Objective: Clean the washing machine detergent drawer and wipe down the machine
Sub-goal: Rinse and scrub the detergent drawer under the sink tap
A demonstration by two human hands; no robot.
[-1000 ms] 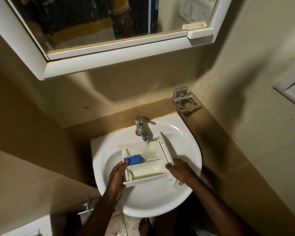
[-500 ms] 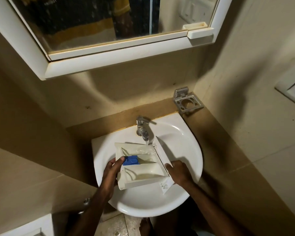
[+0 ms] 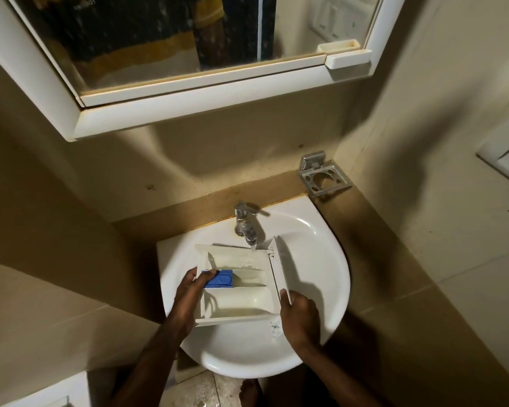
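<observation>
The white detergent drawer (image 3: 238,301) hangs over the white corner sink (image 3: 321,259), its compartments facing up and its front panel to the right. A blue insert (image 3: 221,279) sits in its left middle compartment. My left hand (image 3: 190,295) grips the drawer's left end, thumb over the blue insert. My right hand (image 3: 299,315) grips the lower end of the front panel. Water runs from the chrome tap (image 3: 246,223) into the drawer's far right compartment.
A white-framed mirror cabinet (image 3: 188,92) juts out above the sink at head height. A metal holder (image 3: 323,177) is fixed in the wall corner to the right. Beige walls close in on both sides; a bare foot (image 3: 249,393) shows on the floor below.
The drawer has been tilted and then levelled under the running tap, shifting slightly left. Both hands kept their hold on its ends.
</observation>
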